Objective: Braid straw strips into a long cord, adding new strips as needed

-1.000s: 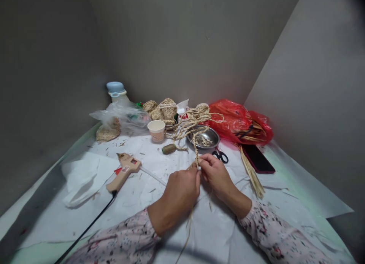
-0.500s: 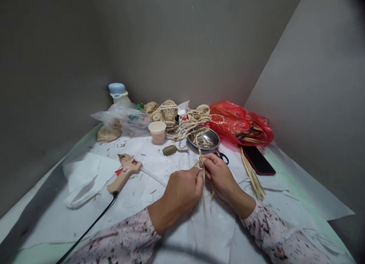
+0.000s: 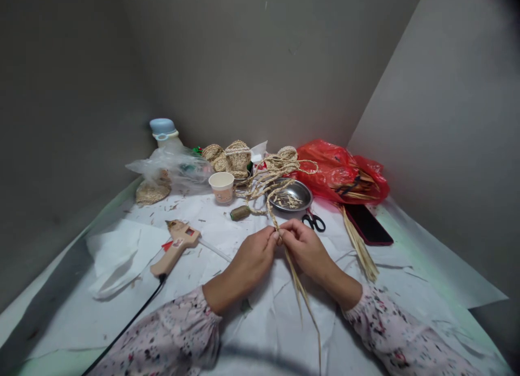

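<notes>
Both hands meet at the middle of the table, pinching a straw braid [image 3: 272, 212]. My left hand [image 3: 254, 252] has its thumb and fingers closed on the braid's near end. Beside it, touching, my right hand [image 3: 305, 248] grips the same spot from the right. Loose straw strands [image 3: 299, 289] hang from below the fingers toward me. Beyond the hands, the finished length runs up into a loose heap of braided cord [image 3: 264, 182] next to a metal bowl [image 3: 298, 196] holding straw scraps. Black-handled scissors [image 3: 314, 222] lie just past my right hand.
To the left lie a glue gun [image 3: 176, 248] with its cable and crumpled white paper [image 3: 116, 257]. A paper cup [image 3: 221, 188], thread spool [image 3: 240, 213], plastic bag [image 3: 179, 164] and bottle [image 3: 163, 129] stand farther back. Rightward are a red bag [image 3: 325, 170], phone [image 3: 369, 225] and straw bundle [image 3: 359, 246].
Both hands have shifted slightly left and come together at the fingertips. The loose strands now spread down to the right, and the scissors show more fully.
</notes>
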### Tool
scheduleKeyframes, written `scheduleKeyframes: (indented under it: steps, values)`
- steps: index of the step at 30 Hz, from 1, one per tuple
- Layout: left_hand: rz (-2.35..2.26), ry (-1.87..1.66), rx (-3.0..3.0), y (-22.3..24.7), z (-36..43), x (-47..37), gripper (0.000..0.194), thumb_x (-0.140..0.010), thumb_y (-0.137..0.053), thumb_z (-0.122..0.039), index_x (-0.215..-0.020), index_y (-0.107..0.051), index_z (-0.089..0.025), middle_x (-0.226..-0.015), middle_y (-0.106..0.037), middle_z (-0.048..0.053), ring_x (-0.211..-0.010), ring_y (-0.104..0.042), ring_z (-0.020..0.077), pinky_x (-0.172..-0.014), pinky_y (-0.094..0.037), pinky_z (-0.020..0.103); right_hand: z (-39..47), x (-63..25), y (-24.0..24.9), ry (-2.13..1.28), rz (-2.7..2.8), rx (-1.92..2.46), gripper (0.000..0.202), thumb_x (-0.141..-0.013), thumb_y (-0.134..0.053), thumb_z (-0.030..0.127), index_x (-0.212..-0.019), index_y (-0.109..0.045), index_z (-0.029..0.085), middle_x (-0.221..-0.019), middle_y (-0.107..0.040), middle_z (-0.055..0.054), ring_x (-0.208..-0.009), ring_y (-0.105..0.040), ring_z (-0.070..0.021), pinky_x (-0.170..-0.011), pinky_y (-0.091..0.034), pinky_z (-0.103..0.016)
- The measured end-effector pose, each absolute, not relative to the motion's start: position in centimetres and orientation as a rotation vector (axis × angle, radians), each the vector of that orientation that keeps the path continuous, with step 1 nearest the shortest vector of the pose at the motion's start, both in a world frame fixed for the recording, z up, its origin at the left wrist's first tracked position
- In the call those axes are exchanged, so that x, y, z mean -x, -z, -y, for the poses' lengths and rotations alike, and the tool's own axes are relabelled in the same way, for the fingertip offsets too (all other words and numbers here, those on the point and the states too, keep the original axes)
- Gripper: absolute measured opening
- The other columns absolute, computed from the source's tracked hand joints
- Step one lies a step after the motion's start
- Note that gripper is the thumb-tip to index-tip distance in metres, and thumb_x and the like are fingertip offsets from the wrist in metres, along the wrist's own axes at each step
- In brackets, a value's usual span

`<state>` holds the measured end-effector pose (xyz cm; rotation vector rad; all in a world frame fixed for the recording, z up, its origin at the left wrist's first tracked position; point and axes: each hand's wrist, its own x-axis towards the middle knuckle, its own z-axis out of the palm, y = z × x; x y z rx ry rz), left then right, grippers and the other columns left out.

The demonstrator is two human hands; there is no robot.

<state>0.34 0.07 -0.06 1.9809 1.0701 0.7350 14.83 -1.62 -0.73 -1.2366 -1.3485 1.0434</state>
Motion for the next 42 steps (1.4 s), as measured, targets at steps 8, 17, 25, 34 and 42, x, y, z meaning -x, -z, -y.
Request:
scheduleKeyframes:
  steps: [8,17,25,34,42]
  values:
    - [-1.106,-0.64,-2.052,0.2,-1.2,0.0,0.033,-0.09,-0.033,-0.035,-0.073,-0.056,-0.019,-0.068,-0.057,0.001,-0.067,-0.05,0.0166,-0.063,-0.036,0.026,1.8,-15.8,0.5,-0.745,1.673,1.323,0.015,-0.085,-0.05,0.022,-0.084,-0.065,0.019,-0.081,-0.069,-0.002,-0.076,-0.062,-0.0162,-0.074,-0.045,-0.028]
    - [-1.244,-0.683,-1.968,0.2,-1.2,-0.4,0.025,-0.079,-0.039,-0.029,-0.057,-0.046,-0.018,-0.055,-0.044,-0.003,-0.057,-0.042,0.0134,-0.055,-0.026,0.026,1.5,-15.6,0.4,-0.969,1.516,1.436,0.018,-0.081,-0.053,0.027,-0.074,-0.067,0.017,-0.055,-0.059,0.002,-0.049,-0.051,-0.0119,-0.05,-0.039,-0.023]
    - [-1.226,-0.82,-1.729,0.9,-1.1,-0.6,0.024,-0.075,-0.042,-0.029,-0.057,-0.053,-0.017,-0.057,-0.052,-0.001,-0.058,-0.045,0.0141,-0.056,-0.03,0.025,2.5,-14.5,-0.3,-1.076,1.35,1.482,0.021,-0.082,-0.054,0.032,-0.073,-0.062,0.015,-0.046,-0.054,0.003,-0.039,-0.045,-0.01,-0.041,-0.034,-0.022]
    - [-1.019,-0.887,-1.003,1.0,-0.7,-0.8,0.019,-0.071,-0.051,-0.026,-0.057,-0.041,-0.019,-0.047,-0.028,-0.009,-0.042,-0.018,0.006,-0.043,-0.012,0.023,4.2,-13.5,0.4,-0.024,2.064,1.441,0.025,-0.091,-0.043,0.016,-0.104,-0.064,0.013,-0.086,-0.065,-0.009,-0.077,-0.061,-0.0198,-0.068,-0.046,-0.03]
    - [-0.854,-0.825,-0.871,0.4,-0.6,-0.6,0.027,-0.076,-0.059,-0.032,-0.063,-0.04,-0.018,-0.05,-0.027,-0.01,-0.042,-0.015,0.0031,-0.042,-0.007,0.021,4.5,-13.1,0.5,0.237,2.164,1.484,0.023,-0.09,-0.046,0.012,-0.108,-0.061,0.013,-0.082,-0.063,-0.006,-0.066,-0.061,-0.0182,-0.058,-0.046,-0.028]
